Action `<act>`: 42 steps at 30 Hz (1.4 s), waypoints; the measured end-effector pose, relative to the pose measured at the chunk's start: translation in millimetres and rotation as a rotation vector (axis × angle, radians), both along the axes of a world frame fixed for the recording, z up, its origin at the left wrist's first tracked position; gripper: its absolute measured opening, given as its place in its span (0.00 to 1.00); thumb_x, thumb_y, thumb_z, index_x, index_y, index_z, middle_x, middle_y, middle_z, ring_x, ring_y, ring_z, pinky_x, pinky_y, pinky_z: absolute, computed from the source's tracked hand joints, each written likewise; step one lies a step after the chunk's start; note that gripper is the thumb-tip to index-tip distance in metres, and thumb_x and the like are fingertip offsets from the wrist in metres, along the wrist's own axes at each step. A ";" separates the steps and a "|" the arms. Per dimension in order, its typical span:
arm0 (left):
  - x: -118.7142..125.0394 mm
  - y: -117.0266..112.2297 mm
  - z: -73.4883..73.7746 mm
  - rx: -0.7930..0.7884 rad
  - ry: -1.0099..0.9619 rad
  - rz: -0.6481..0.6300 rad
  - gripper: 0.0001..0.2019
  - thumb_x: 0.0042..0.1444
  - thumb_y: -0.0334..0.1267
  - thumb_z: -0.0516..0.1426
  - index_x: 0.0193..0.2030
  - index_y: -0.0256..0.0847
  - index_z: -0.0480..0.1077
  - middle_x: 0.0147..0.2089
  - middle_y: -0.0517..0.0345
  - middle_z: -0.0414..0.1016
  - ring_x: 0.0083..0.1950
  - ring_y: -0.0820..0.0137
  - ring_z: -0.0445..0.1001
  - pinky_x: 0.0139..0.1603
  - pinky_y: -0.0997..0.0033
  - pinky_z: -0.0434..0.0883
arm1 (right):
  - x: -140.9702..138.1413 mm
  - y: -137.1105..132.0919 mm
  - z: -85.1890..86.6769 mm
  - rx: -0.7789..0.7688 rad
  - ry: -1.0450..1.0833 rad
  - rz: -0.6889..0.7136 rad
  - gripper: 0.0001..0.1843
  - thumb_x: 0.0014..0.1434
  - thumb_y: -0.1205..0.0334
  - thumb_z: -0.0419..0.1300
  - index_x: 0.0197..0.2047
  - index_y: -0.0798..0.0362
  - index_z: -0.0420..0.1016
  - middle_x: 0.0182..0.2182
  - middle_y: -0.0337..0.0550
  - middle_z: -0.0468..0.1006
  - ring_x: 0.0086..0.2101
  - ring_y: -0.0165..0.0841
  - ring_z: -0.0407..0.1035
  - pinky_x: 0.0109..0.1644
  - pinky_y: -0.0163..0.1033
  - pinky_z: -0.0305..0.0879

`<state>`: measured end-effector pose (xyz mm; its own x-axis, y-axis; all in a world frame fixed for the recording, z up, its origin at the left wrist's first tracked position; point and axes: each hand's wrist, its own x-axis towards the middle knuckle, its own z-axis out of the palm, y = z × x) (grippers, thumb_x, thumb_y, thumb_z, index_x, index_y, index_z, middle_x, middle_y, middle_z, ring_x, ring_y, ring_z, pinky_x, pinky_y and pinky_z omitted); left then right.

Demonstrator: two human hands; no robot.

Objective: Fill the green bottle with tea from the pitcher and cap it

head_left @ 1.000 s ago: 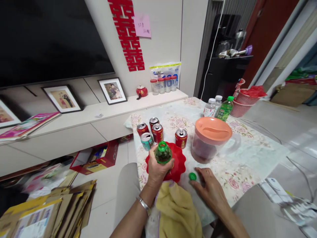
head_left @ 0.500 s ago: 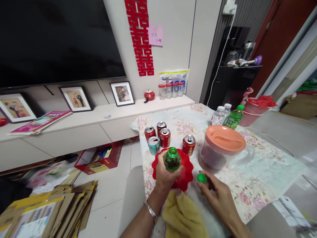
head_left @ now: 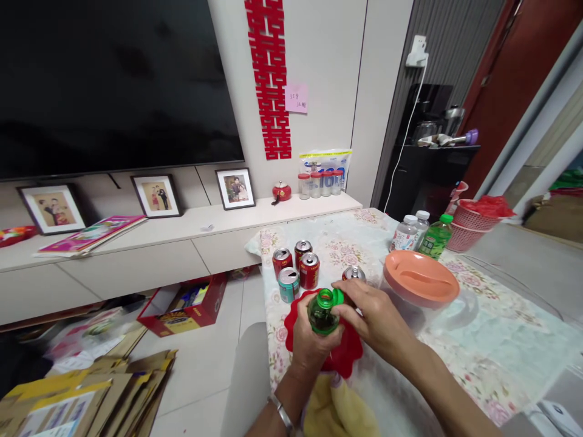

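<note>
My left hand (head_left: 310, 340) is wrapped round a green plastic bottle (head_left: 322, 318) whose mouth is uncovered. Pinched between the thumb and fingers of my right hand (head_left: 371, 309) is a green bottle cap (head_left: 337, 297), tilted right beside the bottle's neck. Under both hands lies a red scalloped plate (head_left: 291, 332). A yellow cloth (head_left: 341, 409) rests at the near edge. Beyond the plate stand several drink cans, among them a teal can (head_left: 288, 285) and a red can (head_left: 310, 271). Another can (head_left: 354, 273) is partly hidden behind my right hand.
A clear pitcher with an orange lid (head_left: 421, 276) stands right of my hands on the flowered tablecloth (head_left: 492, 328). Behind it are two white-capped bottles and a green-capped bottle (head_left: 436, 237), next to pink baskets (head_left: 469, 227). Flattened cardboard (head_left: 91, 394) lies on the floor at left.
My right hand has moved left and up, bringing the cap from beside the plate to the bottle's mouth. The bottle stays in my left hand. The view has tilted slightly upward.
</note>
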<state>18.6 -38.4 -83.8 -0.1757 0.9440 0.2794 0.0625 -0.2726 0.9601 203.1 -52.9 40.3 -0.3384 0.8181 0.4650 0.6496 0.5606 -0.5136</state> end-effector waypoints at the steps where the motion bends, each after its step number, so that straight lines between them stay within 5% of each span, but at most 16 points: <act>1: 2.4 0.0 0.4 0.004 -0.009 0.013 0.36 0.45 0.52 0.77 0.61 0.46 0.81 0.55 0.44 0.99 0.52 0.45 0.99 0.57 0.47 0.97 | -2.2 1.1 3.1 -0.001 -0.017 0.021 0.17 0.80 0.68 0.66 0.65 0.48 0.91 0.54 0.53 0.94 0.54 0.46 0.90 0.61 0.49 0.89; 9: -2.1 1.2 -6.5 0.024 0.034 -0.037 0.37 0.47 0.52 0.79 0.63 0.44 0.81 0.58 0.41 0.99 0.56 0.43 0.99 0.59 0.47 0.97 | -17.7 2.6 30.1 -0.036 -0.174 0.105 0.25 0.83 0.73 0.56 0.70 0.48 0.89 0.58 0.52 0.89 0.56 0.41 0.86 0.62 0.45 0.85; 14: 3.9 3.9 -22.0 -0.028 -0.033 0.038 0.45 0.37 0.54 0.82 0.64 0.45 0.81 0.51 0.45 0.99 0.49 0.41 0.98 0.52 0.47 0.94 | -25.9 2.8 42.8 -0.067 -0.304 0.119 0.24 0.71 0.81 0.61 0.59 0.49 0.90 0.51 0.48 0.86 0.48 0.38 0.81 0.50 0.39 0.74; 19: 0.9 1.3 -8.9 -0.054 -0.072 -0.047 0.43 0.35 0.52 0.84 0.61 0.46 0.83 0.52 0.43 0.99 0.52 0.37 0.99 0.55 0.44 0.96 | -33.4 8.2 41.6 -0.069 -0.387 0.082 0.19 0.67 0.82 0.65 0.50 0.50 0.88 0.45 0.43 0.82 0.40 0.34 0.75 0.44 0.37 0.65; 24: -5.2 -1.8 2.9 -0.041 -0.073 -0.079 0.44 0.34 0.49 0.85 0.62 0.45 0.84 0.55 0.39 1.00 0.55 0.35 1.00 0.59 0.45 0.96 | -39.4 11.3 30.8 -0.050 -0.409 -0.039 0.13 0.77 0.76 0.64 0.47 0.50 0.87 0.44 0.46 0.82 0.42 0.39 0.78 0.46 0.40 0.67; 27: -2.0 -0.7 1.1 -0.014 -0.072 -0.053 0.42 0.35 0.49 0.84 0.60 0.46 0.84 0.56 0.38 1.00 0.57 0.34 0.99 0.62 0.45 0.96 | -41.4 8.8 26.7 -0.067 -0.415 -0.070 0.14 0.80 0.73 0.62 0.50 0.51 0.89 0.48 0.52 0.86 0.48 0.44 0.83 0.49 0.42 0.73; 30: 5.9 1.6 -4.7 -0.023 -0.106 -0.011 0.39 0.41 0.54 0.82 0.62 0.48 0.83 0.55 0.41 1.00 0.54 0.37 0.99 0.59 0.46 0.96 | -41.3 4.5 26.4 -0.103 -0.416 -0.052 0.23 0.78 0.76 0.59 0.63 0.53 0.92 0.59 0.57 0.90 0.52 0.46 0.87 0.53 0.45 0.79; 33: 12.9 2.5 -6.1 -0.057 -0.155 0.026 0.41 0.35 0.56 0.82 0.59 0.50 0.82 0.51 0.44 1.00 0.51 0.37 0.99 0.55 0.45 0.96 | -40.0 2.7 29.2 -0.135 -0.406 -0.004 0.31 0.71 0.81 0.60 0.68 0.50 0.92 0.62 0.53 0.91 0.55 0.43 0.89 0.58 0.43 0.81; 38: 7.4 -3.9 9.8 -0.039 -0.116 0.028 0.35 0.37 0.52 0.82 0.54 0.51 0.85 0.47 0.49 0.99 0.50 0.39 0.98 0.60 0.44 0.96 | -42.5 8.1 31.3 -0.139 -0.383 -0.079 0.14 0.77 0.75 0.64 0.52 0.50 0.90 0.50 0.50 0.90 0.48 0.42 0.87 0.53 0.40 0.77; 42: -5.4 -2.6 13.7 0.008 -0.040 -0.001 0.30 0.37 0.51 0.84 0.49 0.54 0.86 0.47 0.51 0.99 0.51 0.37 0.98 0.57 0.42 0.97 | -46.6 8.1 31.1 -0.155 -0.350 -0.147 0.09 0.81 0.66 0.65 0.53 0.53 0.90 0.50 0.55 0.90 0.49 0.47 0.87 0.53 0.42 0.78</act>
<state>13.3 -41.0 -70.1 -0.1861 0.9418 0.2800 0.0234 -0.2806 0.9595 156.5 -44.8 71.4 -0.3284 0.9208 0.2103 0.8676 0.3821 -0.3182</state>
